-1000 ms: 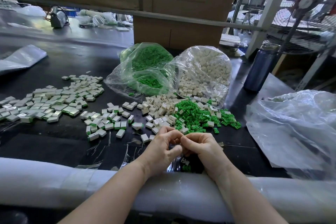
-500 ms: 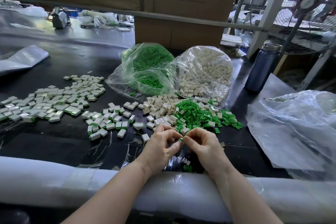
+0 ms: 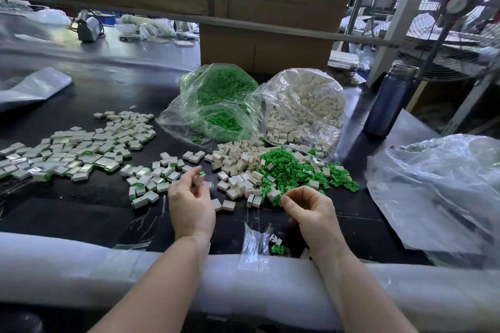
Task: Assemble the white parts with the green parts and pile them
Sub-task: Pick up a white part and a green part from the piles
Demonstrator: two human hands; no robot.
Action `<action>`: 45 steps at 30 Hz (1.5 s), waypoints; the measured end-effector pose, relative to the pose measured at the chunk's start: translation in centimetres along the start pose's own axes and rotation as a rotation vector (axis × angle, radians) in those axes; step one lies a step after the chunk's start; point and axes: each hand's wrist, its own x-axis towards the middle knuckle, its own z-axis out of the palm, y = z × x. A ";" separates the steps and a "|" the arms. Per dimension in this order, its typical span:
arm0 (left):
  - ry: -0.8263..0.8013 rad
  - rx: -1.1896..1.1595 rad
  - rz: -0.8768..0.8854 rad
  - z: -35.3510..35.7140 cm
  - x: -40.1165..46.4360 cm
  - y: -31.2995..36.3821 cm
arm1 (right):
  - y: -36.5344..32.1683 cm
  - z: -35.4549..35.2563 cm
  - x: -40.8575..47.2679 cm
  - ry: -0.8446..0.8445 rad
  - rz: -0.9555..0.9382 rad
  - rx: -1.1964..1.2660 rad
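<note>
My left hand (image 3: 190, 204) pinches an assembled white-and-green piece (image 3: 199, 178) over the near end of the assembled pile (image 3: 73, 150), which spreads across the left of the black table. My right hand (image 3: 311, 211) has its fingers curled at the near edge of the loose green parts (image 3: 286, 170); I cannot tell whether it holds anything. Loose white parts (image 3: 238, 163) lie just left of the green ones. Behind them stand a bag of green parts (image 3: 216, 105) and a bag of white parts (image 3: 305, 105).
A dark blue bottle (image 3: 388, 100) stands at the right. A large crumpled clear bag (image 3: 438, 192) covers the right side of the table. White foam padding (image 3: 81, 273) lines the near edge. Cardboard boxes (image 3: 265, 43) rise behind the bags.
My hands were together joining a piece; they have parted. The left hand carried the assembled piece left and forward, the right moved toward the green parts.
</note>
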 end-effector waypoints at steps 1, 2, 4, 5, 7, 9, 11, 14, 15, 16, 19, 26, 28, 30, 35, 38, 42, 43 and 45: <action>0.007 0.016 -0.023 0.0 0.1 -0.1 | 0.1 0.0 0.0 0.013 0.001 -0.006; 0.001 0.037 -0.040 -0.1 0.2 -0.1 | 0.1 -0.1 0.1 0.028 0.004 -0.018; -0.025 0.097 -0.056 0.0 0.1 -0.1 | 0.3 -0.2 0.2 0.060 0.008 -0.049; -0.039 0.127 -0.053 0.0 0.0 -0.1 | 0.4 -0.3 0.3 0.076 0.009 -0.059; -0.062 0.175 -0.033 0.1 -0.1 -0.2 | 0.6 -0.3 0.4 0.106 0.003 -0.076; -0.069 0.210 -0.012 0.1 -0.1 -0.3 | 0.8 -0.3 0.6 0.141 -0.010 -0.114; -0.070 0.244 -0.003 0.2 -0.2 -0.3 | 1.1 -0.4 0.8 0.193 -0.024 -0.205; -0.113 0.313 -0.007 0.3 -0.4 -0.3 | 1.5 -0.4 1.0 0.231 -0.024 -0.379; -0.136 0.339 -0.008 0.4 -0.5 -0.2 | 1.5 -0.4 1.0 0.221 -0.023 -0.430; -0.159 0.369 -0.011 0.4 -0.6 -0.2 | 1.6 -0.3 1.0 0.207 -0.024 -0.487; -0.210 0.462 -0.017 0.5 -0.7 -0.2 | 1.5 0.0 0.9 0.173 -0.024 -0.615; -0.244 0.513 0.040 0.4 -0.9 -0.1 | 1.2 0.2 0.9 0.155 0.042 -0.765; -0.249 0.520 0.072 0.4 -1.0 0.0 | 1.1 0.3 1.0 0.154 0.060 -0.795; -0.260 0.522 0.100 0.3 -1.1 0.1 | 1.2 0.3 1.0 0.155 0.079 -0.809; -0.270 0.377 0.236 0.2 -1.6 0.5 | 1.1 0.3 0.9 0.162 0.081 -0.778; -0.432 0.204 0.293 0.2 -2.1 1.0 | 1.1 0.2 0.9 0.158 0.040 -0.709; -0.599 0.160 0.320 0.6 -2.6 1.0 | 1.0 0.1 0.7 0.153 -0.045 -0.536; -0.619 0.162 0.323 0.6 -2.6 0.9 | 0.9 0.1 0.6 0.134 -0.062 -0.470; -0.659 0.151 0.315 0.7 -2.5 0.7 | 0.8 0.2 0.5 0.085 -0.071 -0.336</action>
